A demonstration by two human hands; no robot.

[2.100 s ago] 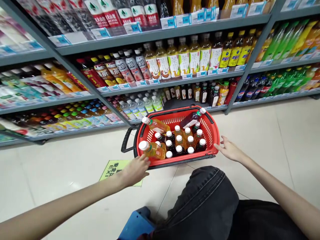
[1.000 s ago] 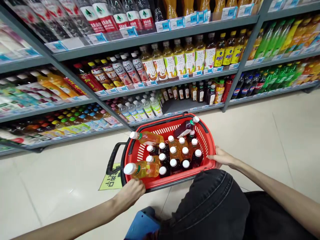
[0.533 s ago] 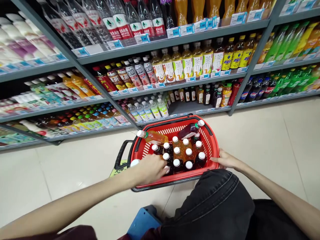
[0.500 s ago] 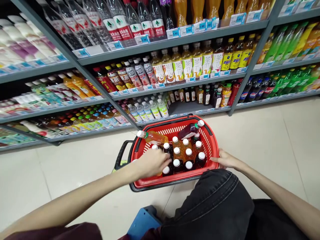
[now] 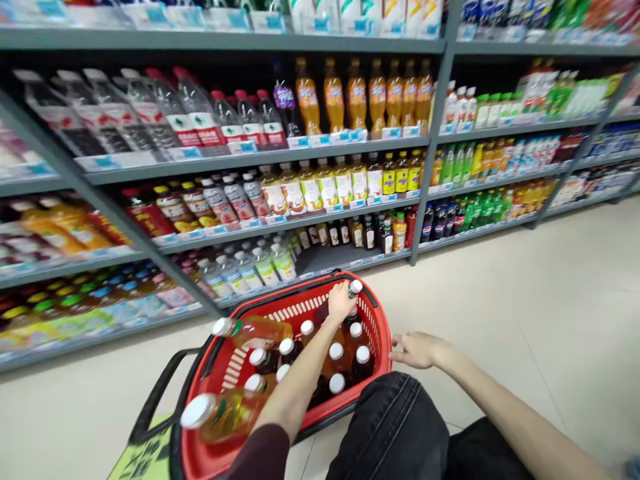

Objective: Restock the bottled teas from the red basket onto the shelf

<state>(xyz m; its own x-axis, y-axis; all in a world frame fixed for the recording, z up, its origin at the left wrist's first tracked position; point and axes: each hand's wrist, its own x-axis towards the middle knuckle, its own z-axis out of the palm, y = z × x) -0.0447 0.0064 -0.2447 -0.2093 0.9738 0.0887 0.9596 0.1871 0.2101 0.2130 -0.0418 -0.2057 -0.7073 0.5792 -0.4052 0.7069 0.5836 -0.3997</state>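
A red shopping basket [image 5: 231,460] stands on the floor before me, holding several white-capped bottles of amber and dark drink. Inside its far right corner, my left hand [image 5: 341,301] is closed around a dark juice bottle [image 5: 323,312] near its white cap; the fingers cover much of it. An amber bottle [image 5: 260,331] lies tilted across the far left part, and a yellow bottle [image 5: 235,413] leans near the left end. My right hand [image 5: 419,350] is beside the basket's right rim, fingers loosely bent and apart, holding nothing; whether the fingertips touch the rim I cannot tell.
Grey shelves [image 5: 300,225] full of drinks run along the far side, close behind the basket. The bottom shelf has a bare stretch [image 5: 327,259]. A black handle [image 5: 157,393] and a yellow-green sign [image 5: 145,457] are at the basket's left. My bent knee [image 5: 395,427] is near its front.
My left hand has moved from the bottles at the basket's middle to the far right corner and taken hold of the dark bottle. My right hand has loosened from the rim. The view has shifted.
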